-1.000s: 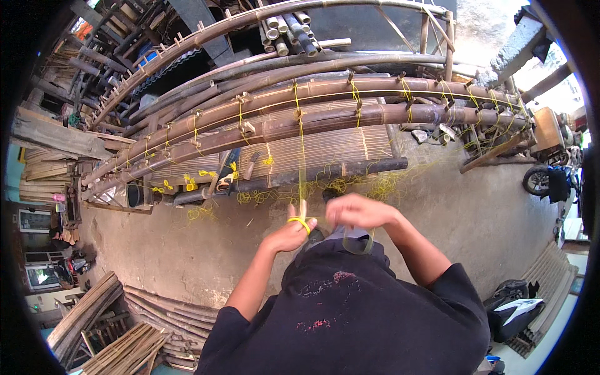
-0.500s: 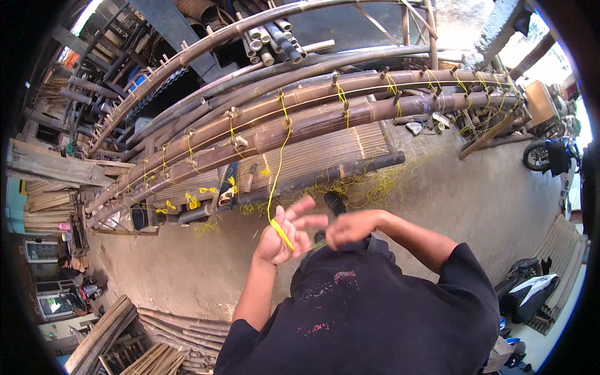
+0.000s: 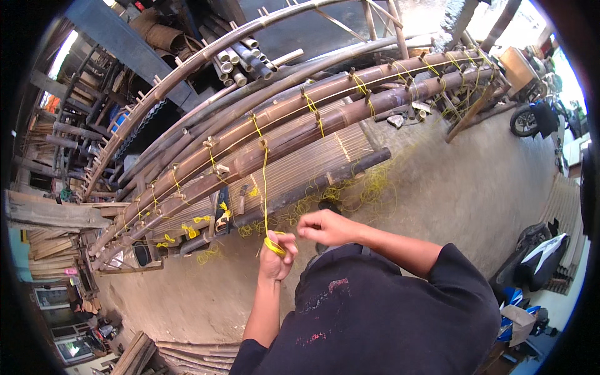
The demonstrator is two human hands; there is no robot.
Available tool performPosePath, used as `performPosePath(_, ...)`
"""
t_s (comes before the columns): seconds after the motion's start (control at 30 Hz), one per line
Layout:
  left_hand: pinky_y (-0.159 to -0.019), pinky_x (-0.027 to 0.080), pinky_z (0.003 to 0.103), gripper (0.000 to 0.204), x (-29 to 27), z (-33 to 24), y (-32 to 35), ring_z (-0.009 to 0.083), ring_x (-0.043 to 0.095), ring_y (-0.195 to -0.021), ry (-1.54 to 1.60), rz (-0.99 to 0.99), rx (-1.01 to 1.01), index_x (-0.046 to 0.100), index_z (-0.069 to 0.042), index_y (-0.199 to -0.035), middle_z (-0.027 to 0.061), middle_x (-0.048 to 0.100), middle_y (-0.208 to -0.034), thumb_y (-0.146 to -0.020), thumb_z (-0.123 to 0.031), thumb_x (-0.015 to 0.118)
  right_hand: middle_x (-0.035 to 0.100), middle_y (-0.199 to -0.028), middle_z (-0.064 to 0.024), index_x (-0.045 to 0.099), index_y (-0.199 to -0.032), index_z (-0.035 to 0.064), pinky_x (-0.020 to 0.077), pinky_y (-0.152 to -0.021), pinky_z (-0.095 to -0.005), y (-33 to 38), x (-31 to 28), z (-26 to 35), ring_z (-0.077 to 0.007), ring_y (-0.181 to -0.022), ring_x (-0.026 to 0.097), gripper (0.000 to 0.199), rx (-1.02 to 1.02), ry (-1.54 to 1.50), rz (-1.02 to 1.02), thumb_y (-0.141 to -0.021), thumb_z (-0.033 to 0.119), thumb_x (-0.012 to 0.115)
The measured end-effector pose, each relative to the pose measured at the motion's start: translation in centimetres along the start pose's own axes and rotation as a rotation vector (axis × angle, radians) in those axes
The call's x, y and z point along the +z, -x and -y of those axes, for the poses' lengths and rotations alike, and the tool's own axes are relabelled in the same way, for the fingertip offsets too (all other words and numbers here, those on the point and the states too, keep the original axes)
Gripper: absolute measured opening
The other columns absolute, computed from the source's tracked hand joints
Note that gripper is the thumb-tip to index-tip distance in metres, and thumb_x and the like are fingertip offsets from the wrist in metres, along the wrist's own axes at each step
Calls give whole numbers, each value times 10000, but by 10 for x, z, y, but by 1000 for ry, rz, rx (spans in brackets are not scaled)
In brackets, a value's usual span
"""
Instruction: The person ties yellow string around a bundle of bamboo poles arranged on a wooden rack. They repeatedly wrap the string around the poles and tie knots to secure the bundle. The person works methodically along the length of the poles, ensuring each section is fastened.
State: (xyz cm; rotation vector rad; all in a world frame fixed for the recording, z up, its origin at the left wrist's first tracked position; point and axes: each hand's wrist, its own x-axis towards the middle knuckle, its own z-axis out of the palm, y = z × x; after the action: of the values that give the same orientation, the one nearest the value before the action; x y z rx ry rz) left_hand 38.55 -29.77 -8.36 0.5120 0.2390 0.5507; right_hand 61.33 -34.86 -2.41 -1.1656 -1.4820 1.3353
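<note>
Yellow cord runs taut from a peg on the nearer long bamboo pole down to my left hand. Several turns of it loop round that hand, whose fingers are curled in. Just to the right, my right hand is closed, knuckles up; whatever its fingers pinch is hidden. Behind the nearer pole lies a second long bamboo pole, running alongside it. Short pegs stick out of both, with yellow ties strung between them.
Beneath the poles lies a slatted bamboo panel with a dark pole along its near edge. Loose yellow cord tangles on the floor there. A handsaw rests near small yellow bundles. Bamboo lengths lie at lower left.
My left hand's spread fingers have curled in, with more cord turns now around them. My right hand has risen slightly and moved left. The whole view has turned a little.
</note>
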Motion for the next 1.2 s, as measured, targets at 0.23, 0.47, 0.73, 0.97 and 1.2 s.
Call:
performPosePath(0.23,-413,377,169,519,19,-9,-8,77,521,-467,-271,-92,-418,608,18,-1039,99,660,-722,-879,-474,644,666,-789,-120,593,-1076,22,506,-682,-345,-13,-2,15,-205,-723,649,257,25,-69,367,-883,162,498)
performPosePath(0.47,-626,430,234,371,36,-32,-6,109,540,-744,-388,-470,-338,582,65,-1142,105,620,-1027,-972,-247,475,565,-693,-87,599,-898,-9,441,-634,-337,-26,1,-42,-129,-668,495,224,57,-43,108,-879,194,509)
performPosePath(0.73,-540,358,207,152,24,-41,2,112,431,-675,-230,-588,-395,544,-8,-893,53,497,-800,-930,-136,471,612,-1003,-100,583,-1086,84,394,-945,-446,-29,21,6,-265,-991,587,330,-672,731,-252,-800,244,627)
performPosePath(0.97,-788,528,280,283,-13,-61,-3,239,586,-1037,180,-244,-336,530,67,-1134,183,590,-1137,-931,-99,425,536,-733,-142,525,-876,42,450,-830,-444,-53,14,-27,-312,-739,580,189,-460,628,65,-806,201,601)
performPosePath(1.2,-1101,330,395,397,38,-31,-57,238,482,-1254,-211,-453,202,423,28,-1365,142,530,-1316,-999,-125,422,634,-951,-257,577,-1038,-40,472,-825,-451,-86,17,-34,-413,-890,618,319,39,-29,-58,-988,226,409)
